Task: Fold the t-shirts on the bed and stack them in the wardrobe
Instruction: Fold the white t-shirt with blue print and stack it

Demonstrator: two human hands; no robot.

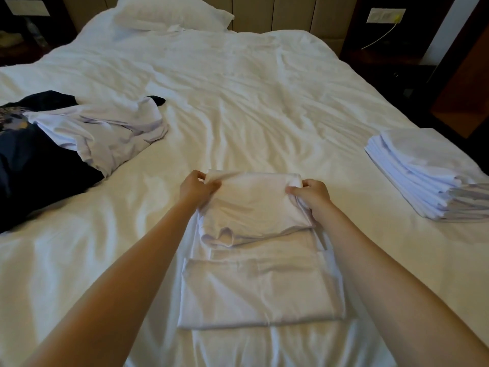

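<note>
A white t-shirt (259,274) lies partly folded on the bed (238,107) in front of me, its sides turned in to a narrow strip. My left hand (197,188) pinches the far left corner of the strip. My right hand (311,196) pinches the far right corner. The far end is lifted and doubled back toward me over the strip. A stack of folded white t-shirts (428,176) sits at the bed's right edge. Unfolded clothes lie at the left: a white t-shirt (105,128) on top of a dark garment (34,160).
A white pillow (172,13) lies at the head of the bed. Dark bedside furniture (391,49) stands at the far right with a wall socket and a cable. The wardrobe is not in view.
</note>
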